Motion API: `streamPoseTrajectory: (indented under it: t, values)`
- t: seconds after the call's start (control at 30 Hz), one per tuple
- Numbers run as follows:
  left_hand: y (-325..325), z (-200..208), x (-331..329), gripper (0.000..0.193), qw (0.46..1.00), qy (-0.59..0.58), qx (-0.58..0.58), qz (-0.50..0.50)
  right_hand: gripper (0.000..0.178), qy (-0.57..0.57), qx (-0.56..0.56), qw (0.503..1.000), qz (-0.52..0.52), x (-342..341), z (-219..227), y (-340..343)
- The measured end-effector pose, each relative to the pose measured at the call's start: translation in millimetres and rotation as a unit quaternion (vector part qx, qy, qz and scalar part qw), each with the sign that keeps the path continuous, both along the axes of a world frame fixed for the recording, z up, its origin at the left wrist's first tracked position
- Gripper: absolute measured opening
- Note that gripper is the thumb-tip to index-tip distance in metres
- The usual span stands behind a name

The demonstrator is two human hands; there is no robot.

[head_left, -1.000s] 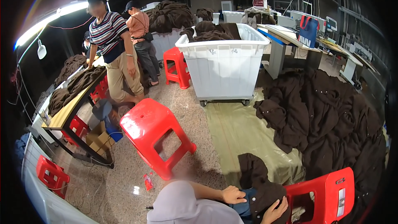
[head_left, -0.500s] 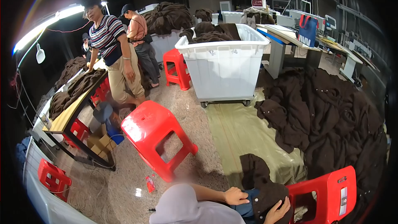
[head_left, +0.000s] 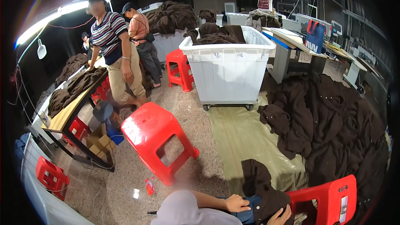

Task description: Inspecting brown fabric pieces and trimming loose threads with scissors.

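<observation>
A dark brown knit garment (head_left: 266, 202) with small pale buttons lies across my lap, over blue denim. One brown part of it stretches away from me onto the greenish sheet. My left hand (head_left: 237, 203) is closed at the garment's left edge, just above the denim; its fingertips are partly hidden. On the near right side of the garment rests my right hand (head_left: 280, 216), fingers apart and lying on the cloth, its lower part cut off by the frame edge. A red plastic stool (head_left: 325, 198) stands close beside my right hand.
A large heap of brown garments (head_left: 329, 116) covers the floor at right. Ahead stands a white wheeled bin (head_left: 231, 75) holding brown cloth. Another red stool (head_left: 156, 135) is front left. Two people stand near a wooden-topped table (head_left: 68, 116); a third person is partly visible behind.
The view has shifted slightly, so the scene sits a little lower. Both hands stay on the garment in nearly the same places, with my right hand slightly lower in view.
</observation>
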State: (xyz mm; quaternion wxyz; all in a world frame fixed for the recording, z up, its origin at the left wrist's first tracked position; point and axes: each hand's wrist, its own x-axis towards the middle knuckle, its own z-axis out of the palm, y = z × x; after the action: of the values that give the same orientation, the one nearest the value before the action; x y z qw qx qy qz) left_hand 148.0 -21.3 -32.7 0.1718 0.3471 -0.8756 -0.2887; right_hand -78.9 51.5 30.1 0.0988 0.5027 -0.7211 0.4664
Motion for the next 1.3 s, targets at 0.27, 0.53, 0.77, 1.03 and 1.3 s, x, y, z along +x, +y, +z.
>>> streamPoseTrajectory:
  t: [0.27, 0.53, 0.77, 1.03, 1.3]
  values:
    - [1.4, 1.6, 1.1, 0.043, 1.000, 0.005, 0.010, 0.003, 0.029, -0.004, 0.013, 1.000, -0.005, 2.3, 1.6, -0.4]
    - [-1.7, 3.0, -1.5, 0.041, 1.000, 0.021, 0.007, 0.014, 0.030, -0.049, 0.051, 0.997, 0.006, -18.9, -46.4, -3.9]
    - [-3.2, 3.5, -4.8, 0.039, 0.998, 0.060, -0.010, 0.007, 0.032, -0.059, 0.052, 0.997, -0.007, -19.9, -44.1, -8.2]
    - [-2.9, -1.2, -5.6, 0.039, 0.997, 0.071, -0.005, 0.006, 0.032, -0.062, 0.054, 0.996, -0.035, -14.7, -35.9, -2.5]
    - [-9.7, -3.7, -8.7, 0.037, 0.998, 0.059, -0.019, 0.021, 0.033, -0.076, 0.052, 0.994, -0.054, -16.7, -27.2, -5.9]
